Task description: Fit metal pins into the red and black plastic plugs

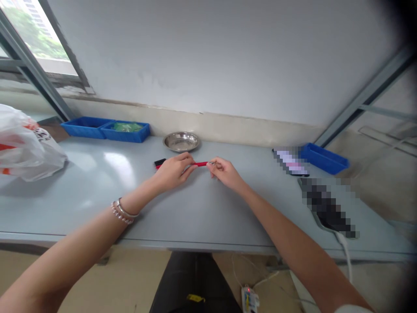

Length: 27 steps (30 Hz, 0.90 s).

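At a grey table [97, 191] under a window, I hold a thin red and black wire [199, 164] between my two hands, just above the tabletop and a little in front of a steel bowl [181, 141]. My left hand [174, 170], a bracelet [122, 211] on that wrist, is closed over the wire's left part; its black and red end [159, 163] sticks out past my knuckles on the left. My right hand [224, 172] pinches the bare metal tip between thumb and forefinger, the other fingers curled under.

The wire's long axis runs left to right across my view, nearly level, and the short red stretch shows only in the gap between the two hands. Both hands are on it, so neither has to reach: the left grips the body, the right has the tip. I judge that any pull or twist here would run along that left-right line.

Two blue trays [86, 127] sit at the back left against the wall, one with something green inside. A white and orange plastic bag [22, 148] lies at the far left. Another blue tray [324, 158] sits at the right, near blurred items and a white cable [345, 252] hanging off the table's edge.
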Tool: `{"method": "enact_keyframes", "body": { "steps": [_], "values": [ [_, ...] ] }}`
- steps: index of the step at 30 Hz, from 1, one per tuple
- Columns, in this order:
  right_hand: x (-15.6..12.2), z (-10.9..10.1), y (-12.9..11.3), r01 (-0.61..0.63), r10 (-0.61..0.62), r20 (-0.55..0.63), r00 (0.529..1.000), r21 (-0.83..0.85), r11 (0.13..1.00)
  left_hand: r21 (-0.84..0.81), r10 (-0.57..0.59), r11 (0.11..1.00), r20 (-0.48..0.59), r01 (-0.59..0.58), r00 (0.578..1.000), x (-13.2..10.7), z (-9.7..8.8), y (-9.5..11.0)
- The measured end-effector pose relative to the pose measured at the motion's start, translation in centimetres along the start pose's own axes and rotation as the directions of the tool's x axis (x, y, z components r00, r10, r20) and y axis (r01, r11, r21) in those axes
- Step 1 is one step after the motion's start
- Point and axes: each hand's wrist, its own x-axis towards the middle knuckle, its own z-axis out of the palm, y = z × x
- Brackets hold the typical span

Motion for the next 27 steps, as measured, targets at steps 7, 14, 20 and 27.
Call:
{"method": "enact_keyframes", "body": {
  "steps": [7,14,20,27],
  "values": [
    [0.11,-0.36,0.24,0.004,-0.005,-0.032,0.999,-0.013,1.0,0.012,-0.022,1.0,0.007,0.022,1.0,-0.08,-0.02,0.04],
    [-0.01,-0.22,-0.01,0.005,-0.005,-0.004,1.0,-0.03,1.0,-0.006,-0.058,0.998,0.029,0.058,0.998,-0.05,-0.27,0.4],
    [-0.19,-0.11,-0.34,0.044,-0.046,-0.041,0.998,-0.046,0.998,-0.048,-0.019,0.999,0.026,0.021,0.999,-0.09,0.04,0.13],
    [-0.26,-0.19,-0.17,0.156,-0.17,-0.105,0.98,-0.135,0.979,-0.236,-0.075,0.968,0.044,0.084,0.996,0.38,-0.59,-0.07]
  ]
}}
